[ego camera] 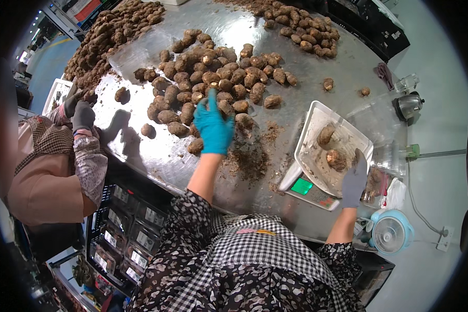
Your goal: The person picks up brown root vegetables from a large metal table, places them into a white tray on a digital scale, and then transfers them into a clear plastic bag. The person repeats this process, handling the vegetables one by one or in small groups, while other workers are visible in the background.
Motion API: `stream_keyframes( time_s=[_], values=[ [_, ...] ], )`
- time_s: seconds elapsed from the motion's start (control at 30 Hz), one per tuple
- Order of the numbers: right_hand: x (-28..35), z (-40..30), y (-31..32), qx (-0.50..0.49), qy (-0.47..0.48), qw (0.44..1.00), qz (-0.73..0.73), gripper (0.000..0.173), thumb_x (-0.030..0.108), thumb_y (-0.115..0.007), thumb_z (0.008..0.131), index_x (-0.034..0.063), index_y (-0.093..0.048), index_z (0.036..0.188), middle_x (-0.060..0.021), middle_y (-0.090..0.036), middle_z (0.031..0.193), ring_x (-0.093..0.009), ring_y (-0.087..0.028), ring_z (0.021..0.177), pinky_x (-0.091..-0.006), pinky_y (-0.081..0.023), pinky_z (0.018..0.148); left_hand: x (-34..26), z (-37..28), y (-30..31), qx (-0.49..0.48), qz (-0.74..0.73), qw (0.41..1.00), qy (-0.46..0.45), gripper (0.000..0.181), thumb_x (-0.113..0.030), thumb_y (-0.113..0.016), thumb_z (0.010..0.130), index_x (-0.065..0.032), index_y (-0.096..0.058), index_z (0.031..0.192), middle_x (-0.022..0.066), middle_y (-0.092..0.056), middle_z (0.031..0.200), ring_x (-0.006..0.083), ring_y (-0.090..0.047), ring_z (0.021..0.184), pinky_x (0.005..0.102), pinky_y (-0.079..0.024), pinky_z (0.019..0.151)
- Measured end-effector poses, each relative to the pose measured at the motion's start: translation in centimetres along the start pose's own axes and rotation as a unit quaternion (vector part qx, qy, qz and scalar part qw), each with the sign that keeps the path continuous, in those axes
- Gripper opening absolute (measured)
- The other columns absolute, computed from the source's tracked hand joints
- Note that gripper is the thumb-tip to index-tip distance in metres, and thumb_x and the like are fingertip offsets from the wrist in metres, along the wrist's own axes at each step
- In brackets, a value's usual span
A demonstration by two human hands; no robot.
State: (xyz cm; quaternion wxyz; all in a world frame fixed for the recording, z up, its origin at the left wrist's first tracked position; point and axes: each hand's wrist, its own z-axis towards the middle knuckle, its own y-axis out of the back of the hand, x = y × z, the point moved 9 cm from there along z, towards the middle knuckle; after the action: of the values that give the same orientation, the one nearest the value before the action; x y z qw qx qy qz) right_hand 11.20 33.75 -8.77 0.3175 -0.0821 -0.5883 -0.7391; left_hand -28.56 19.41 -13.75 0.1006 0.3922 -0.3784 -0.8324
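Note:
My left hand (pixel 213 126), in a teal glove, reaches over the near side of a heap of brown taro corms (pixel 202 74) on the steel table. Its forefinger points at a corm with a pale cut end; whether the other fingers touch any corm is hard to tell. My right hand (pixel 355 183), in a grey glove, rests at the right rim of a white weighing tray (pixel 312 156), fingers extended and nothing in them. Two corms (pixel 336 160) lie in that tray. Below the tray, the digital scale (pixel 292 181) has a lit green display.
At left, a co-worker's grey-gloved hands (pixel 82 113) hold a corm near a large soil-covered pile (pixel 113 35). Another corm pile (pixel 312 33) is at the back right. A metal kettle (pixel 408 106), plastic bags (pixel 388 156) and a small blue fan (pixel 392 232) line the right side. Packed trays (pixel 128 234) stand below left.

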Motion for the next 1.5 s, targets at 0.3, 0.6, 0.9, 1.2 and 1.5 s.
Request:
stream_keyframes(
  time_s=[0.3, 0.6, 0.9, 1.2, 1.5],
  values=[
    [-0.3, 0.4, -0.2, 0.005, 0.022, 0.999, -0.024, 0.054, -0.009, -0.04, 0.071, 0.0019, -0.05, 0.123, -0.0178, -0.053, 0.123, -0.032, -0.05, 0.115, -0.0365, -0.038, 0.099, 4.4, -2.3, -7.7, 0.273, -0.512, 0.728, 0.365, 0.055, -0.02, -0.072, 0.078, -0.0082, -0.046, 0.125, 0.0124, -0.054, 0.118, 0.0252, -0.054, 0.109, 0.0379, -0.047, 0.091],
    [-0.2, 0.4, 0.1, -0.007, 0.031, 0.999, -0.007, 0.054, -0.009, -0.041, 0.07, 0.0024, -0.05, 0.122, -0.017, -0.055, 0.12, -0.032, -0.051, 0.113, -0.0382, -0.039, 0.096, -9.7, -9.1, -7.6, 0.406, -0.79, 0.311, 0.339, 0.061, -0.04, -0.058, 0.086, -0.0035, -0.04, 0.132, 0.0219, -0.047, 0.128, 0.033, -0.052, 0.113, 0.0402, -0.046, 0.097],
    [-0.2, 0.4, 0.4, -0.014, 0.03, 0.999, -0.004, 0.054, -0.007, -0.04, 0.071, 0.0039, -0.051, 0.123, -0.0158, -0.055, 0.122, -0.03, -0.051, 0.114, -0.0355, -0.039, 0.098, -14.8, -10.4, -4.9, 0.384, -0.638, 0.643, 0.181, 0.055, -0.033, -0.067, 0.083, -0.0057, -0.046, 0.125, 0.0076, -0.053, 0.116, 0.0154, -0.054, 0.094, 0.0288, -0.047, 0.08],
    [-0.3, 0.4, 0.6, -0.022, 0.005, 0.997, 0.068, 0.053, -0.007, -0.044, 0.072, 0.0046, -0.05, 0.124, -0.0144, -0.053, 0.125, -0.03, -0.046, 0.12, -0.0367, -0.035, 0.102, -18.8, -9.6, -2.1, 0.322, -0.611, 0.723, -0.025, 0.055, 0.001, -0.07, 0.069, -0.0083, -0.047, 0.118, 0.0091, -0.048, 0.127, 0.0223, -0.046, 0.119, 0.0359, -0.036, 0.103],
    [-2.2, 0.2, -0.3, -0.004, -0.032, 0.99, 0.137, 0.058, -0.008, -0.039, 0.07, 0.0007, -0.047, 0.127, -0.0157, -0.054, 0.124, -0.026, -0.049, 0.119, -0.0327, -0.034, 0.102, -14.7, -6.9, -1.7, 0.204, -0.301, 0.92, -0.143, 0.054, -0.006, -0.069, 0.066, -0.0131, -0.054, 0.117, 0.0156, -0.037, 0.136, 0.0369, -0.037, 0.123, 0.0436, -0.031, 0.102]
  ],
)
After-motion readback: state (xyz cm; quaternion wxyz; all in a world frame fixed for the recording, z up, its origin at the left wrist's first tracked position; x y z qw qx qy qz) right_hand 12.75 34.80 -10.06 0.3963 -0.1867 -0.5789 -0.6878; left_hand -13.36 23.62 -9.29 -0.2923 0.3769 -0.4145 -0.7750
